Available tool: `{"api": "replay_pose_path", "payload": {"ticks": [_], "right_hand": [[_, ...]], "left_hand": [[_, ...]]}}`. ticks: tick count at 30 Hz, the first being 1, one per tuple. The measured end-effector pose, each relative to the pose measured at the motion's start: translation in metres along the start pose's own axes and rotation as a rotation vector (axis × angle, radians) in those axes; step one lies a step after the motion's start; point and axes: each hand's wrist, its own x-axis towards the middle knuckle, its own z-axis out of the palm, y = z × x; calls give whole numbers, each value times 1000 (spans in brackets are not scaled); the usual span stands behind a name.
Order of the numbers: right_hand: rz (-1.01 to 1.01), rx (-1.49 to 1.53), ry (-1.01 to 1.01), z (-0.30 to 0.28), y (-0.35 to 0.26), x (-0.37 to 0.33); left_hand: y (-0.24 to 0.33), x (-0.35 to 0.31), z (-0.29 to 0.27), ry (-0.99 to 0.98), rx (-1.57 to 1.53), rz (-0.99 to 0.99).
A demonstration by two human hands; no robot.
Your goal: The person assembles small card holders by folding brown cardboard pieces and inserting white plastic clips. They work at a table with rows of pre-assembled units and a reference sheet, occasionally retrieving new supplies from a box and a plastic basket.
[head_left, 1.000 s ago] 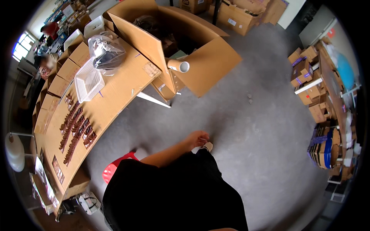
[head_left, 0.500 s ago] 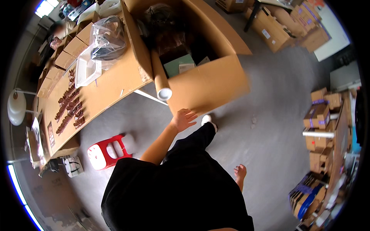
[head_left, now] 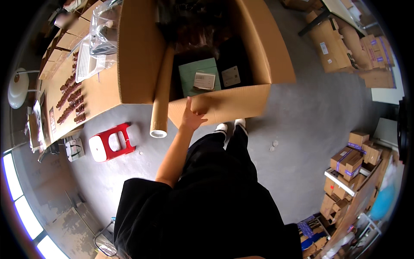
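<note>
My left hand [head_left: 192, 116] reaches forward to the near flap of a large open cardboard box [head_left: 224, 105]. Its fingers are apart and seem to rest against the flap's outer face, with nothing in them. Inside the box, near that flap, sits a pale green box [head_left: 189, 73] with a small white labelled carton [head_left: 204, 80] on top. Beside it is a black item [head_left: 241, 60] bearing a pale label. Clear plastic wrapping and dark things farther back are hard to make out. A long cardboard tube [head_left: 162, 95] leans at the box's left side. My right hand is out of sight.
The table [head_left: 103, 88] at left carries rows of small brown pieces [head_left: 71, 95], a white plastic basket [head_left: 89, 60] and a clear plastic bag [head_left: 103, 30]. A red and white stool [head_left: 113, 141] stands on the floor. Several cartons [head_left: 345, 162] are stacked at right.
I have stepped up to the large box, and both feet now stand by it. My left hand has come to the near flap. My right hand has left the view.
</note>
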Motion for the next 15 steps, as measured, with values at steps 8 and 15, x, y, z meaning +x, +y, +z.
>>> {"api": "replay_pose_path", "payload": {"ticks": [8,15], "right_hand": [[-110,-18,-14,-58,-242,96],[-328,-262,-112,-55,-441,134]], "left_hand": [[11,41,30,362,-55,206],[-2,38,25,186,-324,390]]}}
